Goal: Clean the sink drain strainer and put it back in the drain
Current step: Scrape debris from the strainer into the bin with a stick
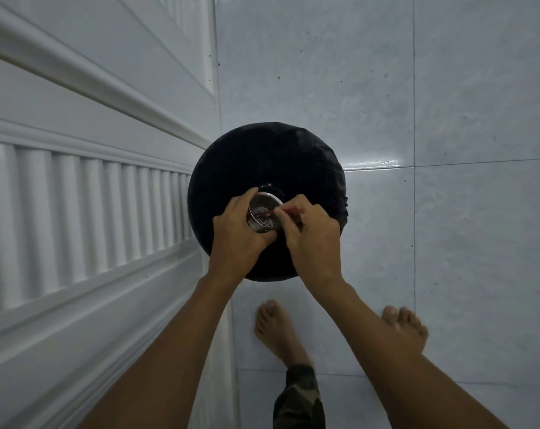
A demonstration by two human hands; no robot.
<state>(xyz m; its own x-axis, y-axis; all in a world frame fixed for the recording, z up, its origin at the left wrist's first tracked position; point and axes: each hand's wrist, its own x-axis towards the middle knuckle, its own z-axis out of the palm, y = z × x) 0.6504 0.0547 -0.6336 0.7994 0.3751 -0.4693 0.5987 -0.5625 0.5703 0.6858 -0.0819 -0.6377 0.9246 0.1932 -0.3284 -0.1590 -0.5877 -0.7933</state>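
A round metal drain strainer (264, 213) with small holes is held over a black-lined round bin (296, 156). My left hand (236, 232) wraps around the strainer's left and lower rim and tilts its open side up. My right hand (310, 235) pinches a thin red stick (270, 213) whose tip reaches into the strainer's bowl. The sink and its drain are out of view.
A white panelled cabinet door (85, 187) with ribbed moulding runs along the left. Pale glossy floor tiles (448, 243) spread to the right and behind the bin. My bare feet (278, 329) stand on the tiles just below the bin.
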